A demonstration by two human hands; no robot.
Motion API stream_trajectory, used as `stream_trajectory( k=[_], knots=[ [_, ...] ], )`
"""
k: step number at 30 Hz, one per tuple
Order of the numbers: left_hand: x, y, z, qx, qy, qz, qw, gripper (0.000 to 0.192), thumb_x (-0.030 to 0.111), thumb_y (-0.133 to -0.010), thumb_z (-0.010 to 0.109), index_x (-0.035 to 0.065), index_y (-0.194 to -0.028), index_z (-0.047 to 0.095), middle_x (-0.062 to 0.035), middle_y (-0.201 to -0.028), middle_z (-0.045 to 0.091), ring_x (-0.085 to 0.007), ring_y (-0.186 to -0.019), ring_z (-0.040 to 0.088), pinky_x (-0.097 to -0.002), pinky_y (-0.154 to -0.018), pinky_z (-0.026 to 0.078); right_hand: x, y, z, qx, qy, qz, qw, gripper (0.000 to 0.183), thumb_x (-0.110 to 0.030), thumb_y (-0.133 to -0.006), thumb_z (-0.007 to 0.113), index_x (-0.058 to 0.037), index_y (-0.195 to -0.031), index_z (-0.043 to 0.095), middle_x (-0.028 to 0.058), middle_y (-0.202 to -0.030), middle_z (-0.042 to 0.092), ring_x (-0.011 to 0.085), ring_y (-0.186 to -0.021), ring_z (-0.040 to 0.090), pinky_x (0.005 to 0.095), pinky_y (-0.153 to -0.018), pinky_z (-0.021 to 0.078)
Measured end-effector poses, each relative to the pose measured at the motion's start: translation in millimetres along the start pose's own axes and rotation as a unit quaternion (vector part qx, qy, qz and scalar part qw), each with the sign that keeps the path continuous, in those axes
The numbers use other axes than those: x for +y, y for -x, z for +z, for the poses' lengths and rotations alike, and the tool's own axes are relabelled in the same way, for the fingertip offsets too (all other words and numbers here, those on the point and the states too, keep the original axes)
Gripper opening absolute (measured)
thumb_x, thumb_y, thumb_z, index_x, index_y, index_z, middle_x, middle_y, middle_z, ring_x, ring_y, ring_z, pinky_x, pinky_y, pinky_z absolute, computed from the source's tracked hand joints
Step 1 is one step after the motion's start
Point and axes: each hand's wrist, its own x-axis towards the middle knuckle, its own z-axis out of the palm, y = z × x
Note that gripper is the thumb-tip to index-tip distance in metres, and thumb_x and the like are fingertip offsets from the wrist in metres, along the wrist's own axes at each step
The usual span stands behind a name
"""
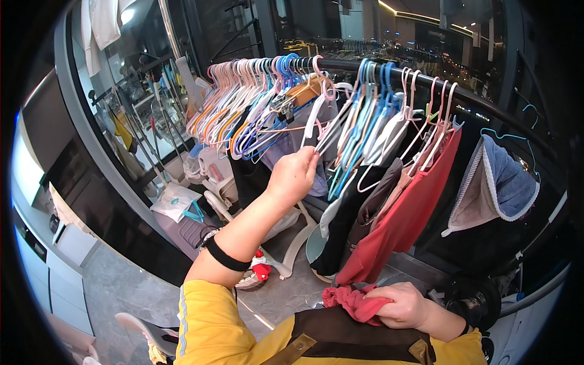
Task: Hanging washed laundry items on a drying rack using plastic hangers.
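My left hand (294, 171) is raised to the clothes rail (351, 65), its fingers closed on the lower part of a white hanger (321, 141). Low in front of my chest, my right hand (401, 305) grips a bunched red cloth (356, 302). Just above that cloth hangs a long red garment (406, 219) on a pale pink hanger. Many pink, white, orange and blue hangers (237, 105) crowd the left part of the rail. Light blue and white hangers (360, 132) hang right of my left hand, beside dark clothes (337, 228).
A blue-grey towel (511, 178) hangs from a thin hanger at the right. Windows stand behind the rail. Below at the left are a purple-grey case (175, 232) with a white bag (175, 203) on it, and a basket (251, 280) on the floor. A chair (146, 331) is at lower left.
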Motion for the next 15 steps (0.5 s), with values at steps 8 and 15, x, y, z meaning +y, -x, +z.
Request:
stream_trajectory(
  k=[8,15],
  knots=[
    [4.0,-24.2,-48.5,0.101,0.053,-0.046,0.992,0.022,0.019,-0.09,0.054,-0.0005,-0.089,0.064,-0.0176,-0.067,0.058,-0.0258,-0.059,0.057,-0.0342,-0.057,0.043,1.2,9.2,-2.6,-0.007,-0.013,-0.014,1.0,0.015,-0.009,-0.065,0.067,-0.0089,-0.08,0.065,0.0082,-0.097,0.063,0.0227,-0.068,0.063,0.0312,-0.059,0.0517],
    [30.7,20.0,-121.4,0.096,0.125,-0.163,0.974,0.02,0.017,-0.089,0.057,-0.0007,-0.093,0.067,0.0044,-0.06,0.049,-0.0034,-0.055,0.043,-0.0205,-0.051,0.033,3.6,22.4,-11.0,-0.014,-0.013,0.022,1.0,0.017,-0.007,-0.066,0.068,-0.008,-0.082,0.064,0.008,-0.098,0.061,0.0236,-0.068,0.063,0.0311,-0.059,0.0518]
  ],
)
